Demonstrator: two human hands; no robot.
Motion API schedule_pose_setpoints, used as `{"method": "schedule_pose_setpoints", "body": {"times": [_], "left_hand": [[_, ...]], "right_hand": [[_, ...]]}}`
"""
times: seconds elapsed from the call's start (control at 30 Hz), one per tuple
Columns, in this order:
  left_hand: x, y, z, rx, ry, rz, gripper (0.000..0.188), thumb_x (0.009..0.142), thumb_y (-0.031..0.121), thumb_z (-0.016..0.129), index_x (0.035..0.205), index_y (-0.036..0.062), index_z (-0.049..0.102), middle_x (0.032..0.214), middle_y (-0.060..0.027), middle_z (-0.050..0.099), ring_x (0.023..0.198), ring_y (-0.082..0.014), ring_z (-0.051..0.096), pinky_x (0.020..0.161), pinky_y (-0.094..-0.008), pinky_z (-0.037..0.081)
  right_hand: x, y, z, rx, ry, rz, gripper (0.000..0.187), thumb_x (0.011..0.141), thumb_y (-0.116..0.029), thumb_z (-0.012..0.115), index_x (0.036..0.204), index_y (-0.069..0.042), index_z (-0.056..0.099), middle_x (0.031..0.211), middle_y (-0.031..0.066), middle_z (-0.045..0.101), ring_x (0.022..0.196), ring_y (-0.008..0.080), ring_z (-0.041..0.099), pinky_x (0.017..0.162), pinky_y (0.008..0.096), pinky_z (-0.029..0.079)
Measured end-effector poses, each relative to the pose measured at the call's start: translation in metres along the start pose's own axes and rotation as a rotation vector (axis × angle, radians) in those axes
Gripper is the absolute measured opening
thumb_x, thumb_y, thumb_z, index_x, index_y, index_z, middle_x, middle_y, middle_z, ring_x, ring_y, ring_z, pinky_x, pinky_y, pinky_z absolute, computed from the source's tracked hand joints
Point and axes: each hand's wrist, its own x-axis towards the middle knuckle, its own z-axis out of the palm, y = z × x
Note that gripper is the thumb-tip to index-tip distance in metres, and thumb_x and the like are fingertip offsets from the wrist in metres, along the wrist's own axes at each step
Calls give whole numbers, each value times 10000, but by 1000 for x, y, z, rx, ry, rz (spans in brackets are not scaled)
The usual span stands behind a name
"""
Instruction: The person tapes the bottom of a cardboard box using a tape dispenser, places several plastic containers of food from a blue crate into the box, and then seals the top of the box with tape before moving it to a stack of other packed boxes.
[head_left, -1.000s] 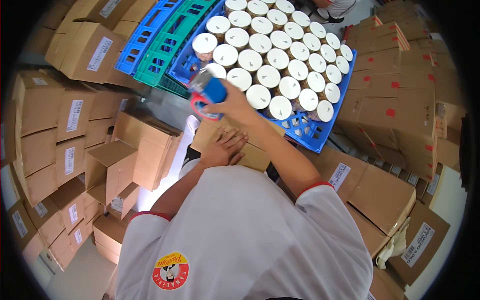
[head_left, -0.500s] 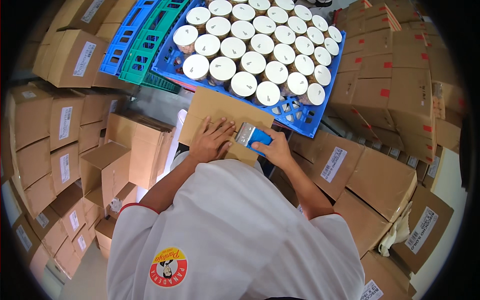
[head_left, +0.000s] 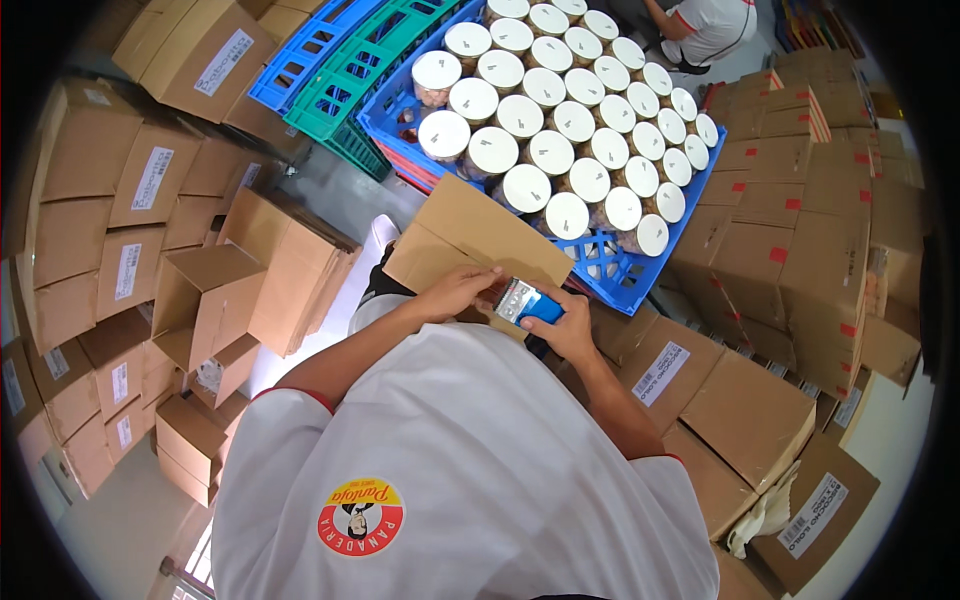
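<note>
Holding blue tape dispenser in right hand, over the carton; left hand just beside (can't tell its grip). Metal head slipping sideways could nick those fingers.

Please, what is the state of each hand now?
Left hand: by the tape dispenser; grip cannot be told.
Right hand: closed, holding the tape dispenser.

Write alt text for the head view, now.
A person's right hand grips a blue handheld tape dispenser over a cardboard box, the left hand close to its metal end. Beyond the box, a blue plastic crate holds rows of white-lidded jars. Stacked cartons stand on both sides.
</note>
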Motion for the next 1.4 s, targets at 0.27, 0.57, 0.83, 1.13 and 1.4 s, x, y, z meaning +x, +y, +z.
{"method": "schedule_pose_setpoints", "body": {"times": [0.27, 0.57, 0.83, 1.13, 1.4], "left_hand": [[13, -18, -6, -107, -108, -100, 346, 1095, 327, 512, 1093, 33, 695, 895, 20, 625, 770, -60, 550, 672, -245, 470], [17, -24, -16, 34, -63, -17, 333, 1076, 264, 574, 1205, -9, 714, 1001, -25, 714, 831, -86, 646, 751, -253, 531], [7, -8, -9, 191, 38, -56, 303, 1071, 230, 583, 1139, -33, 715, 945, -38, 708, 802, -93, 632, 715, -269, 529], [13, -23, -12, 296, 46, 84, 279, 1079, 193, 561, 1112, -34, 719, 902, -16, 691, 782, -72, 589, 696, -271, 495], [19, -15, -12, 294, 92, 110, 275, 1082, 189, 559, 1165, -22, 715, 983, -27, 713, 866, -81, 625, 774, -251, 513]], "right_hand": [[2, 4, 1, -10, 14, -14, 605, 736, -302, 907, 1190, 52, 723, 942, 182, 778, 805, 164, 735, 774, 308, 568], [3, -5, 3, -85, 57, -44, 599, 739, -341, 907, 1175, 31, 734, 927, 194, 770, 806, 214, 755, 766, 327, 576], [2, -10, 4, -134, 54, -12, 615, 734, -407, 896, 1165, 3, 742, 943, 203, 766, 824, 282, 765, 778, 363, 586], [-1, -5, 5, -154, 57, -34, 608, 747, -442, 884, 1157, -13, 751, 922, 185, 767, 809, 279, 762, 770, 368, 586], [8, -16, 0, -122, 84, -42, 584, 763, -449, 875, 1185, -64, 757, 956, 161, 775, 831, 297, 756, 790, 371, 583]]}}
